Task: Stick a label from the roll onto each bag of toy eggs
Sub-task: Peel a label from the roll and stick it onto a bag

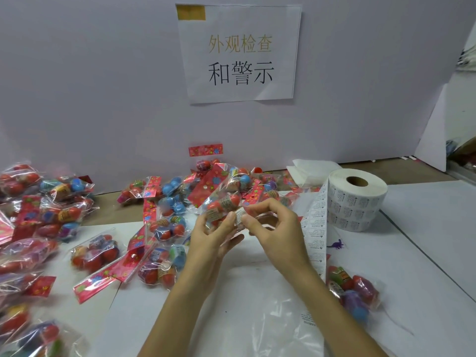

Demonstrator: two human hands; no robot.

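Observation:
I hold a clear bag of toy eggs with a red flowered header up over the table's middle. My left hand grips the bag from below, thumb on its front. My right hand pinches a small white printed label against the bag between thumb and forefinger. The label roll stands to the right, and its loose strip of labels trails down toward me past my right wrist.
Several more egg bags lie in a pile at the centre back and along the left; one bag lies right of my right forearm. An empty clear plastic bag lies in front. A white wall with a paper sign stands behind.

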